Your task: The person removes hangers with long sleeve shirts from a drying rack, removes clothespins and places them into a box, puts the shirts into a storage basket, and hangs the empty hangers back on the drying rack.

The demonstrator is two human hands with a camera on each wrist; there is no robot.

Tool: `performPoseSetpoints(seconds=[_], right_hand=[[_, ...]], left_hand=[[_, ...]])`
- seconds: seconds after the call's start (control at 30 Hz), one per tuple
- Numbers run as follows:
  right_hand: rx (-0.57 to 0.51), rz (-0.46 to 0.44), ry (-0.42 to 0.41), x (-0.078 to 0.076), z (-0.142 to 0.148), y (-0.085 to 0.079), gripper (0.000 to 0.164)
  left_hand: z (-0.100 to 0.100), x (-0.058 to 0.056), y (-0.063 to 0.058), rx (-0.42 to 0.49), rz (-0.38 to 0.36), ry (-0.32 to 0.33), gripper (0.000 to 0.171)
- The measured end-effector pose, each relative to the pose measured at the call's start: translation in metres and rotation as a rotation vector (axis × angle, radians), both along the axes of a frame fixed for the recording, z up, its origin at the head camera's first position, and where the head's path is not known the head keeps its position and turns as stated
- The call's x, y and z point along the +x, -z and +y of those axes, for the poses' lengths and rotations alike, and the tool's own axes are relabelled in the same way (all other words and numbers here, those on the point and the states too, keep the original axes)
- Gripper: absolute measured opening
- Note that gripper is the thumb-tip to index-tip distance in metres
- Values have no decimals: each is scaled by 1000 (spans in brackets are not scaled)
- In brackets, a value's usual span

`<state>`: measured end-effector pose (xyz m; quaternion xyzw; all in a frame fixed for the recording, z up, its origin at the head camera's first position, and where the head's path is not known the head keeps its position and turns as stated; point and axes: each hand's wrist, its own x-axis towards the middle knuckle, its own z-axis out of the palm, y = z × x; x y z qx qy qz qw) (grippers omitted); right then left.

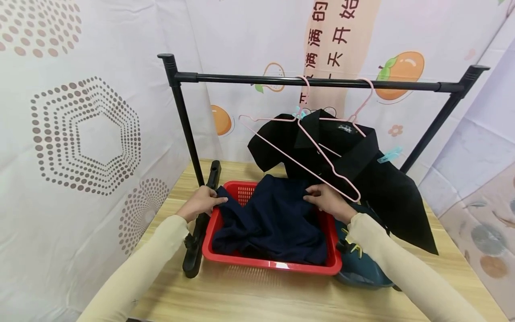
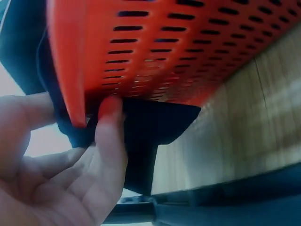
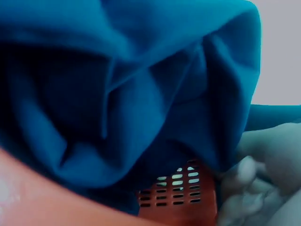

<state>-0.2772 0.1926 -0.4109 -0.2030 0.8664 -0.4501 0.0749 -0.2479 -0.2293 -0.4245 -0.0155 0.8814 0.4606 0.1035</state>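
Observation:
A navy cloth garment [image 1: 273,223] lies bunched in a red plastic basket [image 1: 273,264] with slotted walls. At the basket's left rim my left hand [image 1: 203,201] pinches an edge of the garment between thumb and fingers. The left wrist view shows dark cloth [image 2: 157,120] draped over that rim, beside the fingers. On the opposite side, my right hand [image 1: 327,201] holds the garment's upper right edge with curled fingers. Folds of the cloth [image 3: 141,103] fill much of the right wrist view, with the hand [image 3: 263,183] low at the right.
Behind the basket stands a black rack [image 1: 261,79]. From it hang a bare pink hanger [image 1: 277,154] and a black collared shirt [image 1: 354,147] with a blue clip [image 1: 390,155]. A dark teal basin [image 1: 362,270] with yellow clips [image 1: 356,248] sits right of the basket.

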Motion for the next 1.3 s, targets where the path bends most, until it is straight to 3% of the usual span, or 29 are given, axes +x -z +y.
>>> performPoseSetpoints(seconds=[0.13,0.27,0.43,0.53,0.63,0.73,0.83,0.9,1.0,1.07,1.2,1.3], right_hand=[[-102,-62,-10,5,1,-11,28],[-119,-44,-23,17,0,-25,32],[-65,145,-125,38,0,-31,25],[-16,356,-268,48,1,-26,14],[108,517,-413,59,2,-16,21],[329,633,-496,70,3,-4,27],[523,704,-512,79,2,4,23],[590,733,-495,84,0,6,21],[648,736,-447,87,0,7,19],[679,716,-417,88,1,9,16],[728,673,-386,83,5,15,11],[701,646,-343,79,9,17,8]], left_hand=[[1,1,-6,-98,118,0,37],[-2,5,-12,-211,293,7,29],[6,18,-30,-292,566,21,22],[18,28,-42,-306,722,122,21],[29,36,-45,-305,804,335,19],[37,41,-37,-360,780,607,17],[41,46,-26,-419,634,840,17],[41,50,-20,-460,501,934,20],[41,54,-16,-534,329,987,26],[40,56,-16,-579,271,1000,30],[40,57,-17,-641,255,1026,35],[40,57,-16,-643,277,1040,36]])
